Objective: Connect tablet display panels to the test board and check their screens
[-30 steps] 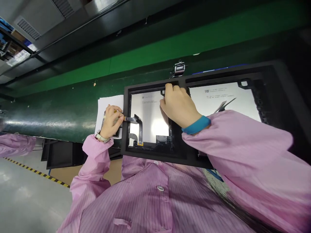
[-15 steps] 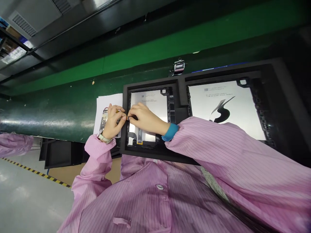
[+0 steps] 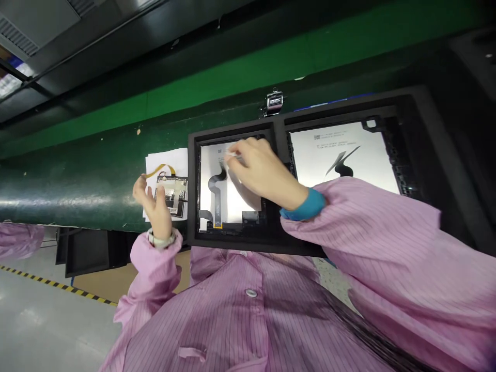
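My left hand [image 3: 155,211] is over the left edge of a white paper sheet [image 3: 153,161], its thumb apart from the curled fingers. The end of a yellow ribbon cable [image 3: 167,166] meets its fingertips; I see no firm grip on it. This cable arches from a small circuit board [image 3: 176,195] lying on the paper. My right hand [image 3: 258,168] pinches a small whitish strip, blurred, above the left display panel [image 3: 207,160]. Below those fingers, a black flex cable [image 3: 217,188] curves down the panel's silvery back.
A black foam tray [image 3: 192,196] holds the left panel and a second display panel [image 3: 310,150] on its right. A metal clasp [image 3: 274,102] is on the green bench [image 3: 96,170] behind the tray. Black bins [image 3: 87,253] stand below at left.
My hands have separated from the tray's left edge. The right moved right over the panel with a whitish strip; the left moved left and opened, uncovering the board and yellow cable.
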Demonstrator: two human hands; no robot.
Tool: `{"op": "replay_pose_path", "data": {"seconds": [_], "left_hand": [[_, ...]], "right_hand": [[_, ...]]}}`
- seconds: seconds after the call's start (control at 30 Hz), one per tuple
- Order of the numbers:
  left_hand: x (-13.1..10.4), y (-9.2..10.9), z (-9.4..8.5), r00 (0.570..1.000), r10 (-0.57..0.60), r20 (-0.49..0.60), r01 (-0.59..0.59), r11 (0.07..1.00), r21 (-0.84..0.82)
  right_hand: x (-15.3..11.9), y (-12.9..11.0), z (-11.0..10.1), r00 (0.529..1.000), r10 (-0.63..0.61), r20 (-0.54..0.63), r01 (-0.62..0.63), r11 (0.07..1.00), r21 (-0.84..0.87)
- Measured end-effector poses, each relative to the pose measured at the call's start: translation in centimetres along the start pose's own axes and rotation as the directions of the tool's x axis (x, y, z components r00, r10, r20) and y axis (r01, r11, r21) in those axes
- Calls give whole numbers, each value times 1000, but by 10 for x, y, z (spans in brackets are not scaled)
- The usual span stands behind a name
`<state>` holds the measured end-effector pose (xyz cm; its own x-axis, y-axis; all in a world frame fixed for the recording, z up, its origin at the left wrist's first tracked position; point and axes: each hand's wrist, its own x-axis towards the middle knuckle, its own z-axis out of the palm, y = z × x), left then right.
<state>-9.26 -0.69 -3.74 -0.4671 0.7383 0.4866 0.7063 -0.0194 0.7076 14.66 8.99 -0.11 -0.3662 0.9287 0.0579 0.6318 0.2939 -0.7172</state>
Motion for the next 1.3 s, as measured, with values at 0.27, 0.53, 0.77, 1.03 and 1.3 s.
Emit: {"op": "replay_pose_path", "data": {"seconds": [0.27, 0.53, 0.77, 1.03, 1.3], "left_hand": [[-88, 72, -9, 787, 118, 606, -274, 946, 172], [-88, 66, -3, 759, 123, 639, -317, 928, 197], [-85, 67, -6, 762, 55, 646, -223, 958, 181], [-78, 68, -6, 786, -8, 618, -108, 983, 150], [-42, 64, -18, 812, -154, 563, 222, 973, -55]], "right_hand": [[-38, 8, -15, 976, 183, 118, -138, 940, -311], [-47, 14, -23, 862, 421, 281, -493, 824, 279], [-41, 13, -30, 800, 526, 289, -586, 579, 567], [-31, 19, -28, 876, 407, 259, -478, 654, 586], [-31, -1, -48, 871, 379, 314, -491, 625, 607]]}}
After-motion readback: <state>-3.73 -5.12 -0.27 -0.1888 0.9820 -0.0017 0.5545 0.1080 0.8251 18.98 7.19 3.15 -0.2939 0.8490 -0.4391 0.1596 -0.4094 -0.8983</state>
